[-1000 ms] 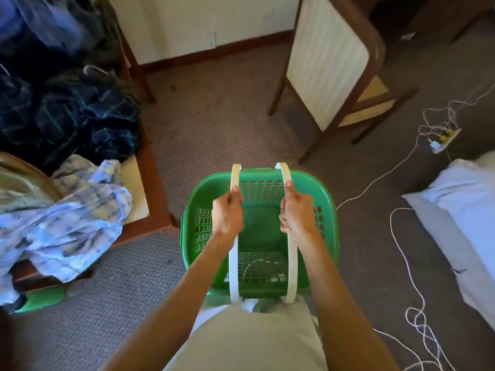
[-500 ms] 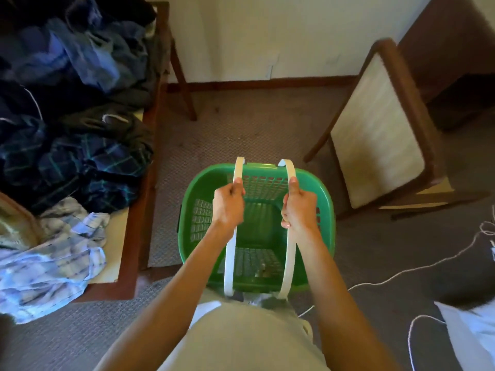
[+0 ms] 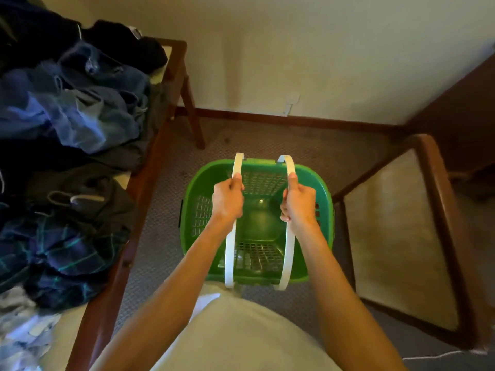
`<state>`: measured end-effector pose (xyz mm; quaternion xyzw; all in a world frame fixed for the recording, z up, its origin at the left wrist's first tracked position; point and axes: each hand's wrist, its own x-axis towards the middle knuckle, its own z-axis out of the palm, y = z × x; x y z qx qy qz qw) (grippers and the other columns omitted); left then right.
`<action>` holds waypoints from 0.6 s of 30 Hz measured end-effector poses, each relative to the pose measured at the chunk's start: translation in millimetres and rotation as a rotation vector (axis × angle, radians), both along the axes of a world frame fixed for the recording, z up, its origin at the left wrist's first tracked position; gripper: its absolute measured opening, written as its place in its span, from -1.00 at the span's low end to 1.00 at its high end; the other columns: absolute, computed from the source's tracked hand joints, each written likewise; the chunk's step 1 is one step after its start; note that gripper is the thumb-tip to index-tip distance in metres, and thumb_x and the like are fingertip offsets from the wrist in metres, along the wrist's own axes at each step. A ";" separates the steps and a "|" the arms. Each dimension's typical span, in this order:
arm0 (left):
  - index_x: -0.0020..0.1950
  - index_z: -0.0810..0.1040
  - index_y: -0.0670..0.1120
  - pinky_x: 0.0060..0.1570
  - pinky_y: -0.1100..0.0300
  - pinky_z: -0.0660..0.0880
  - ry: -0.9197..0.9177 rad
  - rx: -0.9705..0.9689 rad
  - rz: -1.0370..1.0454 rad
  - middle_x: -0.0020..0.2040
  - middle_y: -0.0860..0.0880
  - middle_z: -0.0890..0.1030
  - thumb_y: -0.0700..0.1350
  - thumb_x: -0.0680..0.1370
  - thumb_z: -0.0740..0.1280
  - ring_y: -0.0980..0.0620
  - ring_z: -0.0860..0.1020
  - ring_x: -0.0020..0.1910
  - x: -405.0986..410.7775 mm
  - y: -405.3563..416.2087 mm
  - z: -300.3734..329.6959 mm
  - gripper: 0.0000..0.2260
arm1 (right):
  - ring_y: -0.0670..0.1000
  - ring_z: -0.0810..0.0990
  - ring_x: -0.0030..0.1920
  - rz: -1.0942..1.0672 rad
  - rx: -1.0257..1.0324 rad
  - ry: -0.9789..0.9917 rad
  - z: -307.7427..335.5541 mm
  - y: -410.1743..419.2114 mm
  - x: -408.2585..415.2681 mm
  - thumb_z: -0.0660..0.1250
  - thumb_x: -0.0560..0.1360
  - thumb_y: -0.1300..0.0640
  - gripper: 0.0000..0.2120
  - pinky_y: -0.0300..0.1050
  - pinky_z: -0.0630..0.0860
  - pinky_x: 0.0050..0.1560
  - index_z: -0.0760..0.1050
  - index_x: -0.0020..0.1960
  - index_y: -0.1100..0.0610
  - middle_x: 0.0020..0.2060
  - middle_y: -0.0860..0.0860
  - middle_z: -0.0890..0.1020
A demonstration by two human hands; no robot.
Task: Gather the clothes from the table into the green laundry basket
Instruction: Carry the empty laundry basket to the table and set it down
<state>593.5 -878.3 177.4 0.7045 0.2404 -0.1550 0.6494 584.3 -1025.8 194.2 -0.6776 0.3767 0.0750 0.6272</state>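
The green laundry basket [image 3: 325,199] hangs in front of me over the carpet, with nothing inside it. My left hand [image 3: 227,200] grips its left white handle [image 3: 229,250] and my right hand [image 3: 298,202] grips the right white handle [image 3: 289,253]. A pile of clothes lies on the wooden table [image 3: 146,188] to my left: blue garments [image 3: 80,111], a dark plaid shirt [image 3: 59,253], a grey garment [image 3: 88,194] and a pale plaid shirt [image 3: 21,333] at the near corner.
A wooden chair [image 3: 396,236] with a cream seat stands close to the basket's right side. The wall with a brown baseboard [image 3: 294,120] lies ahead. A white cable [image 3: 434,354] runs on the carpet at the lower right.
My view has swung left and forward toward the table's far end; the basket, held by both handles, has come between table and chair. The bedding and power strip have left the view.
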 end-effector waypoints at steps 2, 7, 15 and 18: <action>-0.21 0.40 -0.08 -0.61 0.24 0.18 0.014 -0.005 -0.008 -0.50 0.04 0.31 0.07 0.72 0.13 0.09 0.22 -0.58 43.0 -3.7 2.3 -0.63 | -0.06 0.28 -0.57 0.007 -0.005 0.019 1.0 -5.4 41.3 0.14 0.66 -0.16 -0.54 -0.22 0.23 -0.58 0.39 -0.28 0.12 -0.52 -0.02 0.32; -0.17 0.43 -0.07 -0.62 0.25 0.21 0.031 0.020 -0.041 -0.48 0.04 0.33 0.08 0.71 0.13 0.11 0.27 -0.58 140.7 -17.2 6.7 -0.65 | -0.07 0.26 -0.58 -0.028 0.033 0.012 3.5 -21.9 135.6 0.15 0.67 -0.13 -0.56 -0.18 0.20 -0.55 0.39 -0.28 0.12 -0.52 -0.02 0.32; -0.17 0.43 -0.08 -0.62 0.26 0.25 0.063 0.097 -0.013 -0.42 0.01 0.36 0.08 0.71 0.14 0.09 0.31 -0.53 296.9 -54.0 -14.4 -0.65 | -0.09 0.27 -0.60 0.010 0.054 0.034 -26.6 -60.0 294.5 0.15 0.67 -0.12 -0.56 -0.22 0.21 -0.60 0.40 -0.27 0.12 -0.52 -0.02 0.35; -0.20 0.46 -0.07 -0.46 0.19 0.36 0.080 0.208 0.001 -0.37 0.00 0.42 0.10 0.70 0.15 0.05 0.39 -0.45 352.1 -73.8 -30.3 -0.63 | -0.07 0.29 -0.55 0.026 0.074 0.050 -43.7 -73.4 350.1 0.15 0.67 -0.13 -0.56 -0.20 0.22 -0.56 0.41 -0.26 0.12 -0.49 -0.01 0.36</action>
